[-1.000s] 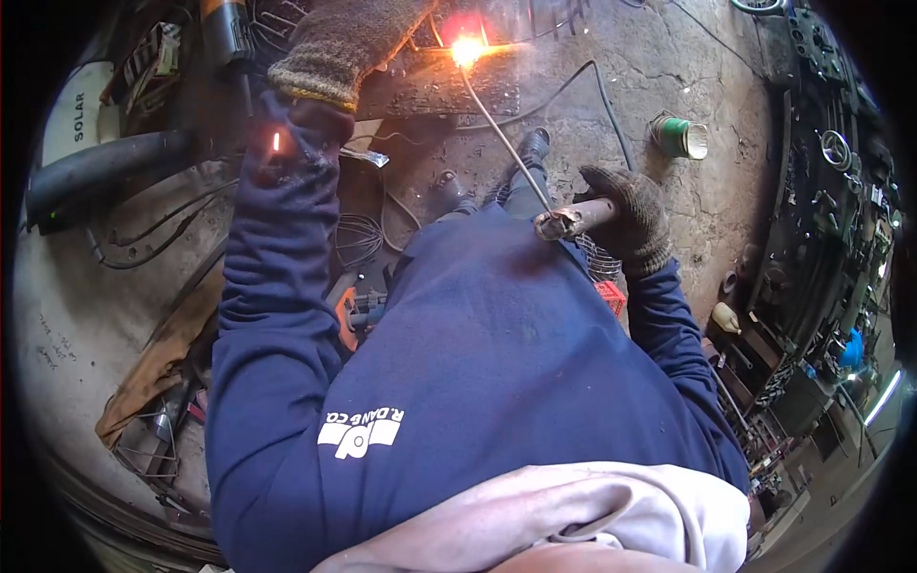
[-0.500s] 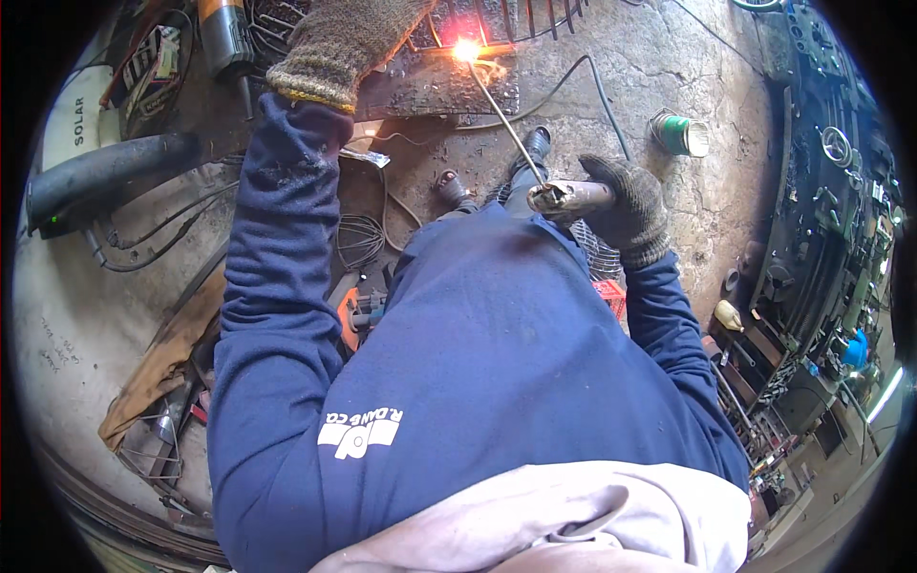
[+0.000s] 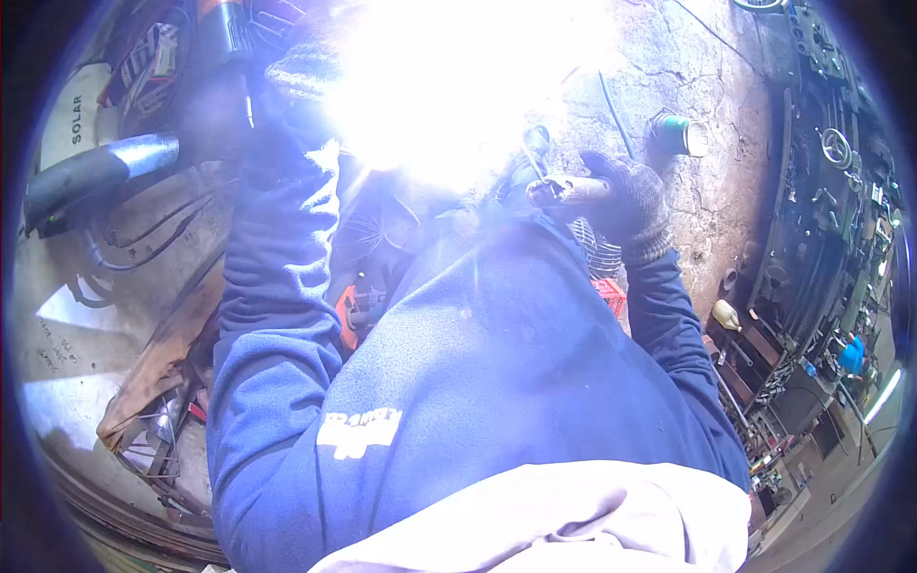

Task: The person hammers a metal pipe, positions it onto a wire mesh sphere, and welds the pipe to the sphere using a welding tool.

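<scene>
My right hand (image 3: 638, 202), in a dark knitted glove, is closed around a worn welding electrode holder (image 3: 578, 193). A thin welding rod (image 3: 533, 164) runs from the holder up and left, its far end lost in a huge white arc glare (image 3: 449, 76). My left hand (image 3: 301, 72), also gloved, is at the upper left beside the glare. Only the edge of that glove near the wrist shows, and its fingers are hidden by the light. The workpiece under the arc cannot be seen now.
A green and pale can (image 3: 676, 134) stands on the cracked floor to the right. A dark thick tube (image 3: 105, 177) and a grey tool (image 3: 227, 43) are at left. An orange tool (image 3: 349, 317) and a red box (image 3: 609, 294) lie near my body. Cluttered metal parts line the right.
The small orange glow at the rod's tip has become a blinding white flare, covering the metal bars, the plate and much of my left glove. My right hand has hardly moved.
</scene>
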Demonstrator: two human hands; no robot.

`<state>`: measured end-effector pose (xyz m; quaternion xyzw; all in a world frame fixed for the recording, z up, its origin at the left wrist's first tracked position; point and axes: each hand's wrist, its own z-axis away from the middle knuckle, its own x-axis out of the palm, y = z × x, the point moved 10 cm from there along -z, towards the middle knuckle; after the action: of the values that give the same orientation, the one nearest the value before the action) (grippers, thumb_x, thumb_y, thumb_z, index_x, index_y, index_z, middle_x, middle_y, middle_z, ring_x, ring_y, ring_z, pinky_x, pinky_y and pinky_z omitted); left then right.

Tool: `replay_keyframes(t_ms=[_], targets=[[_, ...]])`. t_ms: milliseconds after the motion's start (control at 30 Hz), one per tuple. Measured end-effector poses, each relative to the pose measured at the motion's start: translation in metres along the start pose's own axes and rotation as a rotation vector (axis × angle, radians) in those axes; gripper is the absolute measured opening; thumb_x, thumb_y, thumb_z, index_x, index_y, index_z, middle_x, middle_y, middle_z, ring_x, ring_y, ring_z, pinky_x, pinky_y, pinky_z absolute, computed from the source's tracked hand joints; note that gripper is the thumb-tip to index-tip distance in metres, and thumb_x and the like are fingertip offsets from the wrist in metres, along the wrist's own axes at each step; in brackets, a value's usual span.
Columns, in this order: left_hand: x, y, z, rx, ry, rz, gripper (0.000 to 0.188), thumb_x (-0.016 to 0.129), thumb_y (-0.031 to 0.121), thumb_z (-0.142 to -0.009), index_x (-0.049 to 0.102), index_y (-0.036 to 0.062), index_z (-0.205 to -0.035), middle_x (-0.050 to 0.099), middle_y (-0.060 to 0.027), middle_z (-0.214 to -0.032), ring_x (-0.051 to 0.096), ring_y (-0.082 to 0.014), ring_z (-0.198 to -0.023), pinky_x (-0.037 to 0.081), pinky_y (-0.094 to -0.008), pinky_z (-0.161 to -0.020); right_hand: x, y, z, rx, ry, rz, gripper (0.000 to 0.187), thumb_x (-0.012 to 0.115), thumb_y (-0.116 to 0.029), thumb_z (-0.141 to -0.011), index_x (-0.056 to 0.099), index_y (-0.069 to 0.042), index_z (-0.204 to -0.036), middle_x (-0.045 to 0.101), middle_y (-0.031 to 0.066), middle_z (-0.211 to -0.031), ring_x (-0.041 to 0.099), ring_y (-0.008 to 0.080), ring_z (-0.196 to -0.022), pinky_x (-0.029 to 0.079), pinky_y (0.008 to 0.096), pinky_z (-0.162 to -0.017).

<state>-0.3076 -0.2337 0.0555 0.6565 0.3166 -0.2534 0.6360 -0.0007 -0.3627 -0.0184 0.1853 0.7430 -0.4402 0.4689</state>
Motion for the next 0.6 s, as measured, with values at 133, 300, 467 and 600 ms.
replay_keyframes(t_ms=[133,300,467,600], targets=[[-0.001,-0.001,-0.001,0.006,0.004,-0.005,0.035,0.066,0.029,-0.093,0.062,0.0014,-0.115,0.068,-0.0248,-0.101,0.068,-0.0418,-0.098,0.052,-0.0483,-0.086,0.009,0.002,-0.005,0.055,-0.122,0.067,0.056,0.083,-0.036,-0.077,0.068,-0.013,-0.126,0.073,0.0141,-0.09,0.072,0.0359,-0.081,0.057,0.0453,-0.07],[0.001,-0.002,-0.002,0.015,0.002,-0.001,0.037,0.066,0.03,-0.093,0.062,0.0013,-0.116,0.068,-0.0252,-0.102,0.067,-0.0426,-0.099,0.052,-0.0486,-0.086,0.015,0.002,-0.013,0.116,-0.254,0.07,0.049,0.084,-0.048,-0.076,0.068,-0.012,-0.105,0.072,0.0162,-0.086,0.073,0.0377,-0.08,0.056,0.0473,-0.067],[-0.001,-0.001,0.0,0.017,0.003,-0.008,0.038,0.065,0.032,-0.094,0.062,0.0012,-0.116,0.068,-0.0256,-0.103,0.067,-0.0433,-0.1,0.052,-0.0489,-0.086,0.013,0.001,-0.009,0.111,-0.242,0.07,0.05,0.082,-0.033,-0.076,0.072,-0.007,-0.118,0.073,0.0138,-0.086,0.072,0.0354,-0.079,0.056,0.0453,-0.07],[-0.003,-0.002,-0.001,0.015,0.005,-0.009,0.039,0.065,0.033,-0.094,0.062,0.0012,-0.117,0.069,-0.026,-0.104,0.067,-0.0439,-0.1,0.052,-0.0491,-0.087,0.007,-0.001,-0.01,0.076,-0.201,0.061,0.046,0.082,-0.027,-0.075,0.072,-0.007,-0.115,0.073,0.0098,-0.084,0.072,0.0321,-0.079,0.056,0.0436,-0.071]])
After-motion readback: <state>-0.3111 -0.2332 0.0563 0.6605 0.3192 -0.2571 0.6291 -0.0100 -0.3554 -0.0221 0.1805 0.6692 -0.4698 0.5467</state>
